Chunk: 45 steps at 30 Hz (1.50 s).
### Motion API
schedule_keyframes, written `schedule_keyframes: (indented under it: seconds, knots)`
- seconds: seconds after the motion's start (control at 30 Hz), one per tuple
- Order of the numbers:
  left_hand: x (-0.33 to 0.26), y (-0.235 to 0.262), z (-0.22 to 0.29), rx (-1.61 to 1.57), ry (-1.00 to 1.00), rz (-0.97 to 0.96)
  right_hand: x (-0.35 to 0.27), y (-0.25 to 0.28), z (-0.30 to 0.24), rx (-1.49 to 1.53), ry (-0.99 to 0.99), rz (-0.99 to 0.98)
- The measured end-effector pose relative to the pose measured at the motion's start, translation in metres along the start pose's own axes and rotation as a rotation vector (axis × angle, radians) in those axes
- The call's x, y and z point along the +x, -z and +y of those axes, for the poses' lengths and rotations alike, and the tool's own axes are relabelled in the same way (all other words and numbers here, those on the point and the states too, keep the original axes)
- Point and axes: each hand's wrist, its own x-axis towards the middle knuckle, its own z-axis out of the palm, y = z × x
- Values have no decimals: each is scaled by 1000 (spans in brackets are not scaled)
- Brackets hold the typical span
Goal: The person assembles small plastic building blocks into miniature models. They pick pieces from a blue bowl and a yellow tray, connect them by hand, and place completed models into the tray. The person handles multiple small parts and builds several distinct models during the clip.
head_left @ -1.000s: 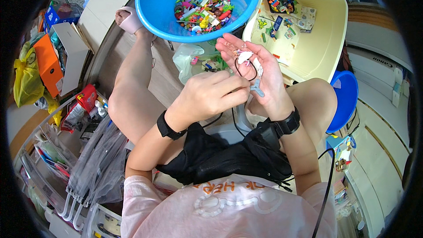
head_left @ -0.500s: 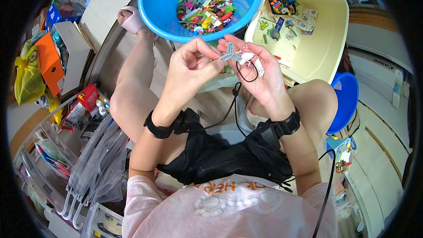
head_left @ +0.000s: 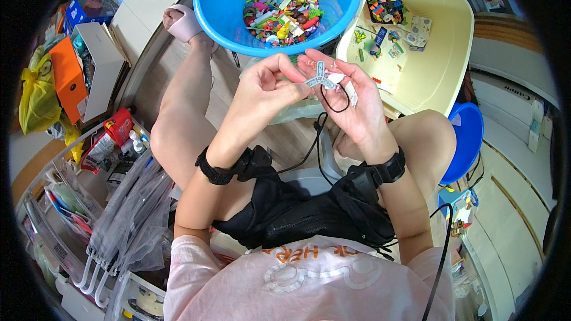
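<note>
Between thumb and index finger, my left hand [head_left: 262, 96] pinches one arm of a grey three-armed plastic toy piece [head_left: 319, 77]. The piece stands over the fingers of my right hand [head_left: 367, 120], which is palm up with its fingers loosely spread. On that palm lie crumpled white scraps [head_left: 352, 94], a thin black cord loop [head_left: 338, 112] and small pinkish bits too small to name. Both hands are just short of a blue basin [head_left: 205, 15] heaped with small colourful toys [head_left: 282, 15].
A cream tub [head_left: 443, 71] at the far right holds a black tray of bricks [head_left: 385, 6] and loose pieces. A small blue bucket [head_left: 467, 142] stands beside my right knee. Clear bags [head_left: 128, 220] hang at left. A black cable [head_left: 445, 261] runs past my right arm.
The grey piece has turned and shifted slightly right in my left fingers, one arm now pointing up. The basin and tub sit slightly higher and further right in view.
</note>
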Motion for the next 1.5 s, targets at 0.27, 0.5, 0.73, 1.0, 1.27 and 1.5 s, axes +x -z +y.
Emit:
schedule_keyframes:
  seconds: [0.27, 0.5, 0.73, 1.0, 1.27, 1.5]
  knots:
    - [8, 12, -5, 137, -65, 70, 0, 6, 1, -33, -8, -54]
    - [12, 22, 0, 263, -49, -28, -1, 9, 0, -134, 27, 75]
    - [7, 26, 15, 273, -59, -66, -2, 0, 2, -172, 37, 74]
    - [7, 34, 16, 174, 25, -171, -2, -5, 3, -162, 37, 72]
    - [10, 32, 0, 173, -62, -60, 0, 7, 2, 45, -34, -131]
    - [11, 26, 4, 141, 35, 81, -2, -1, 5, -135, 10, -80]
